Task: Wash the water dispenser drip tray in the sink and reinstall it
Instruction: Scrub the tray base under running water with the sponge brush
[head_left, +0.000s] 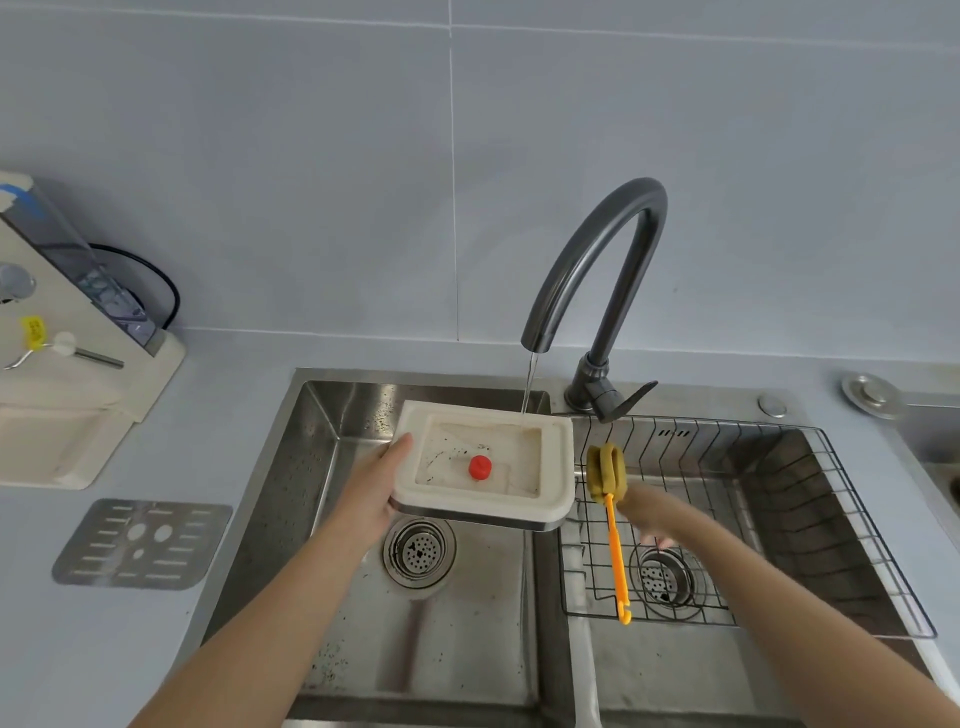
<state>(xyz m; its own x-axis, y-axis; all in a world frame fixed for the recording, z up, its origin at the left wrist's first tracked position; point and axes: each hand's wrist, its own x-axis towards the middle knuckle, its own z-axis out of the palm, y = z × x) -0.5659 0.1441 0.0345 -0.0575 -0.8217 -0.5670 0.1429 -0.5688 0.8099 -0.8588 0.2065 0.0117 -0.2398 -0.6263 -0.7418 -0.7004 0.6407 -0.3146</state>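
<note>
**Drip tray under running tap**

I see the left hand holding the drip tray over the left sink basin, fingers clamped on its left edge. Faucet water lands in its far corner; a red float sits inside. Right hand is blurred by the sponge brush; I cannot tell its fingers' state. Metal grate lies on the table.

Drip tray over left basin, under faucet; grate on counter, left.

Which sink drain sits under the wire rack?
The right basin's drain, seen through the wire rack beside the orange brush. The left drain lies uncovered below the drip tray.
</note>
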